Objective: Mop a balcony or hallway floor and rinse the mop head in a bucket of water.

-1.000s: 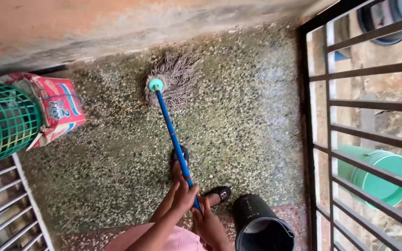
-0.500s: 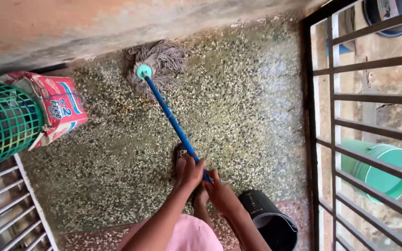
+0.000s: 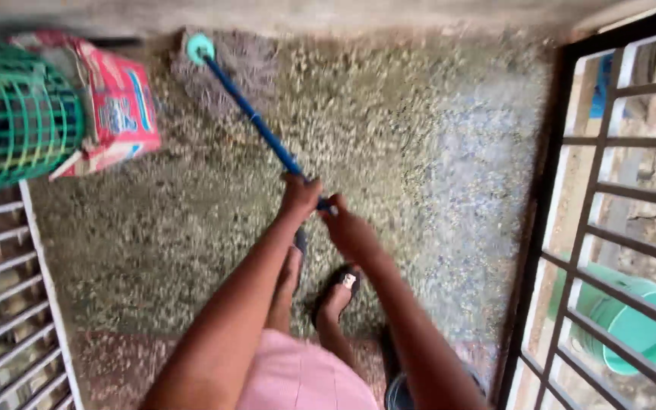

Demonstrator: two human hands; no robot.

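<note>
Both hands are gripping the blue mop handle (image 3: 260,125): left hand (image 3: 300,196) is wrapping it higher up, right hand (image 3: 349,231) is closing around the near end, fingers curled fully on the shaft. Mop head (image 3: 225,68) is lying far forward, pressed against the base of the wall (image 3: 343,11), just beside the red-and-white sack (image 3: 119,102) and the green mesh basket (image 3: 13,114).

Risks, as I'm judging them:
- Arms are reaching well out, so a sideways sweep is likely clipping the sack or soaking its paper.
- Strands are sitting near the basket; they could be snagging in the mesh.
- Speckled floor (image 3: 419,190) is looking damp; feet in sandals (image 3: 343,285) are standing on it, so slipping is possible while leaning forward.
- Dark bucket (image 3: 404,391) is sitting right behind the heels, barely in view; stepping back is risking a knock-over.

Frame is blurring, so finer detail I cannot tell.
</note>
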